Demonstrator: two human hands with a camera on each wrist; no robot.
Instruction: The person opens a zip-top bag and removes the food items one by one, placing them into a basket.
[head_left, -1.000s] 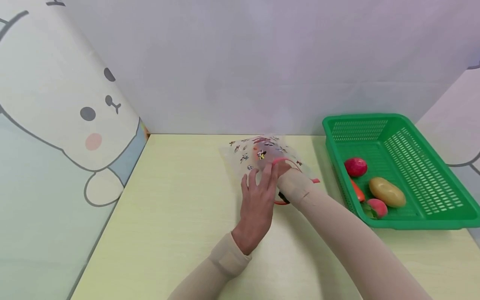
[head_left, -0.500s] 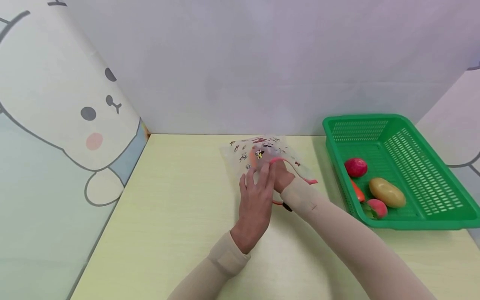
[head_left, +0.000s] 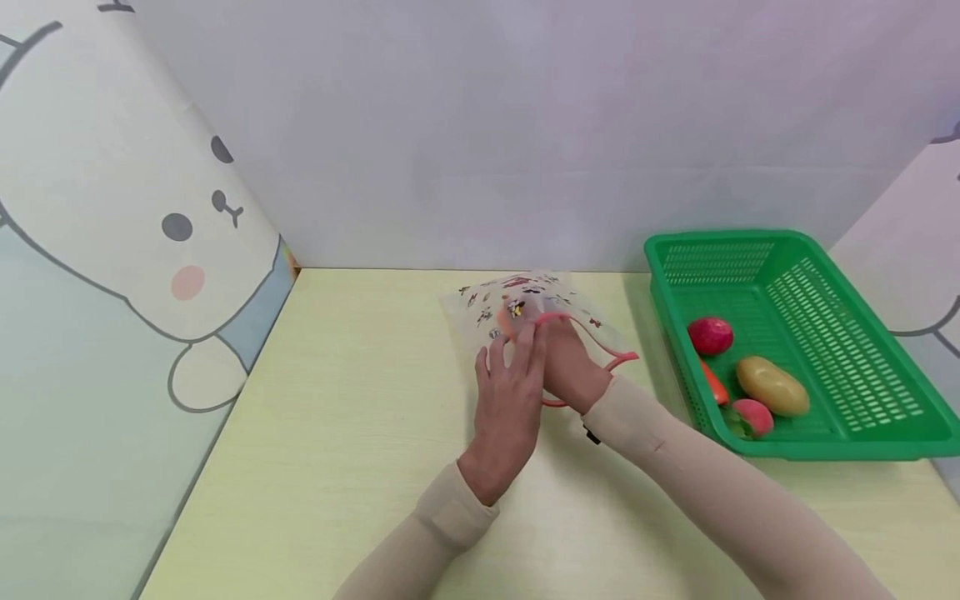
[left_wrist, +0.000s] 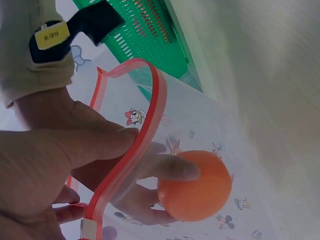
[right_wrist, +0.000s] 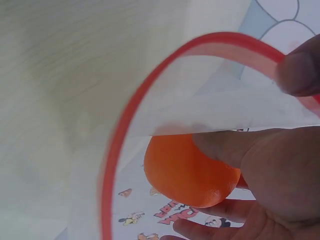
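A clear zip bag [head_left: 472,312] with red edging and cartoon prints lies on the table near the back wall. My left hand [head_left: 510,408] pinches the rim of its mouth, the thumb [left_wrist: 107,144] lying over the red zip. My right hand [head_left: 570,358] reaches through the opening. Inside the bag is a smooth, round orange-coloured thing [left_wrist: 202,187]; what it is does not show. The right thumb [right_wrist: 222,147] overlaps its near side and loosely extended fingers [right_wrist: 215,231] lie below it. In the head view the bag's print partly hides it.
To the right, a green basket [head_left: 862,446] holds a dark pink round piece [head_left: 710,336], a potato [head_left: 772,386], a red-orange pointed piece [head_left: 714,383] and a pink round piece with green leaves [head_left: 753,417]. The pale table [head_left: 360,417] meets the wall at the back.
My right hand has drawn back toward me, partly out of the bag, so more of it shows. The orange-coloured thing stays inside. My left hand has shifted slightly left, still on the rim.
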